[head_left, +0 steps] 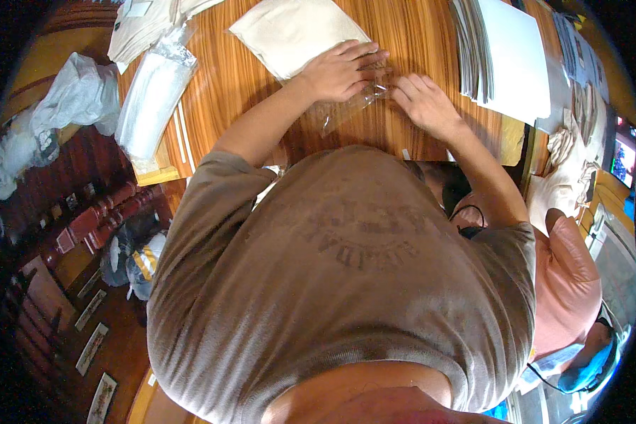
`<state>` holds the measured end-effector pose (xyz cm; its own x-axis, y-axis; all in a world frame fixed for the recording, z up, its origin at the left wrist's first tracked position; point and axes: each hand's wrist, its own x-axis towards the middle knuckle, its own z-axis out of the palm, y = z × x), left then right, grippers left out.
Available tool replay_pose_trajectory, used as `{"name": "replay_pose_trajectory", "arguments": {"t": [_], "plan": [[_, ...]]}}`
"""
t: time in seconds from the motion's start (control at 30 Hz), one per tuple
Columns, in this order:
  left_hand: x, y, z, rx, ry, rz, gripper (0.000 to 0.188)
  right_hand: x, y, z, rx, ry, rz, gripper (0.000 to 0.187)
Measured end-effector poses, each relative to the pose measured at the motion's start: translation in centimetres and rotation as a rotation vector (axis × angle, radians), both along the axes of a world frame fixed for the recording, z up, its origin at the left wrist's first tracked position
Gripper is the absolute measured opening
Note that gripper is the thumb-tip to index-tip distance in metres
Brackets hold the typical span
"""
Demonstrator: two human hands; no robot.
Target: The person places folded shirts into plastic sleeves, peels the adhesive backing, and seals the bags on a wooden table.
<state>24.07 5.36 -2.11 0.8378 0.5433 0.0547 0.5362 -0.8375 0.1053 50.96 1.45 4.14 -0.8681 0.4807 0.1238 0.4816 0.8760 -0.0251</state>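
Note:
A folded cream cloth (297,32), seemingly a garment, lies at the far middle of the wooden table inside a clear plastic bag (339,113). The bag's loose open end reaches toward me. My left hand (338,72) lies flat across the near edge of the cloth and the plastic, fingers stretched to the right. Just right of it, my right hand (425,104) has its fingers curled at the right edge of the loose plastic, appearing to pinch it. The fingertips are small and partly hidden.
A stack of clear plastic bags (155,106) lies on the left of the table (417,42), below more folded cream cloth (145,28). White boards (512,60) are stacked at the right. A co-worker in a pink shirt (562,297) sits on my right.

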Motion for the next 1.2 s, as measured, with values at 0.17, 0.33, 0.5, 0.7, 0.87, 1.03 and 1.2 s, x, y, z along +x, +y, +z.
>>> {"name": "replay_pose_trajectory", "arguments": {"t": [0.17,0.33,0.5,0.7,0.87,1.03,1.2], "plan": [[0.0,0.2,0.3,0.022,0.061,-0.015,0.055,-3.5,0.9,-2.6,-0.149,-0.008,-0.073,0.023],[-0.2,-0.2,0.6,0.055,0.037,0.005,0.061,-2.5,0.3,-2.8,-0.181,0.103,0.084,0.024],[-0.3,-0.2,0.7,0.083,0.088,-0.038,0.066,-1.7,-0.9,-1.1,-0.136,0.03,0.109,0.028],[-0.3,0.0,-1.0,-0.016,-0.221,-0.063,0.078,-5.7,-2.1,-1.9,-0.22,0.24,-0.117,0.032],[-0.4,0.1,0.1,0.018,-0.042,-0.078,0.086,-7.5,-2.9,-1.9,-0.227,0.088,-0.125,0.025],[-0.3,0.3,-0.7,0.034,-0.12,-0.095,0.086,-7.6,-3.6,-3.1,-0.149,0.008,-0.131,0.02],[-0.4,0.5,-1.8,0.04,-0.24,-0.17,0.073,-6.6,-6.0,-2.0,-0.135,0.059,0.049,0.022]]}}
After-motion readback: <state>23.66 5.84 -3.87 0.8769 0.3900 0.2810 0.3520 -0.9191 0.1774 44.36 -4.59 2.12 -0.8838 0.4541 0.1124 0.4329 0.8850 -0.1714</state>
